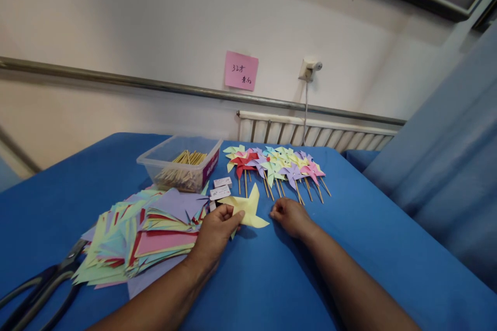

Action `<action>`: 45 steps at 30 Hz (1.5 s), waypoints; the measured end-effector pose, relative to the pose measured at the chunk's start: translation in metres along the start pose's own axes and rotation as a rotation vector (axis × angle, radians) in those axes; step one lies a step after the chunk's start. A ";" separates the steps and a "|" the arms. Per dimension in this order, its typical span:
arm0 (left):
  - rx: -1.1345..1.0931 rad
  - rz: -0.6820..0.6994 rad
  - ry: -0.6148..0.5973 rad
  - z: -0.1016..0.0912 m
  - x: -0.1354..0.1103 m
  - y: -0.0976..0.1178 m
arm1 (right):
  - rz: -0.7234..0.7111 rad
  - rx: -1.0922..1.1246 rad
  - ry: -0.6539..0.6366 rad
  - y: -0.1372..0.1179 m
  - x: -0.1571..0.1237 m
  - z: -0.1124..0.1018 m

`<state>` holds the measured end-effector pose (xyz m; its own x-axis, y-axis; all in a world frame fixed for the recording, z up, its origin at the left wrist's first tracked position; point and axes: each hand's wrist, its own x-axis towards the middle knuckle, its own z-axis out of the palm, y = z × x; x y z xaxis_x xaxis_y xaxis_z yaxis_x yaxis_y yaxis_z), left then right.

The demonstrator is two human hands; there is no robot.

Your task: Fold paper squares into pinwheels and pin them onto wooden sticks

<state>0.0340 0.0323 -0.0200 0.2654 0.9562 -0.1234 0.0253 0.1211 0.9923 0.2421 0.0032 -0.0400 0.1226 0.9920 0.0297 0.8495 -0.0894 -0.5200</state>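
Bare left hand (221, 225) and right hand (293, 217) on bare, tapering forearms (353, 279)

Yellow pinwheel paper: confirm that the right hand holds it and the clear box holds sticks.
Not quite: in the head view the left hand holds the yellow pinwheel paper; the right hand does not. The clear box does hold sticks.

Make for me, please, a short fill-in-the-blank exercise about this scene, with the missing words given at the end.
1. The left hand holds a paper pinwheel whose colour is ____.
2. The scissors lie to the ____ of the paper pile.
3. The note on the wall is ____.
4. The table cover is ____.

Missing words: yellow; left; pink; blue.
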 end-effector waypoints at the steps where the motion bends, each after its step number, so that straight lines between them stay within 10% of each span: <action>1: -0.003 0.001 0.000 0.000 -0.001 0.001 | 0.006 0.005 0.004 0.001 0.001 0.001; 45: -0.033 -0.013 0.012 0.003 0.000 0.004 | -0.044 -0.482 -0.084 -0.045 -0.027 -0.014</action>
<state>0.0367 0.0317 -0.0157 0.2538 0.9576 -0.1366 -0.0028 0.1420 0.9899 0.2080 -0.0207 -0.0054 0.0559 0.9978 -0.0366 0.9962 -0.0582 -0.0645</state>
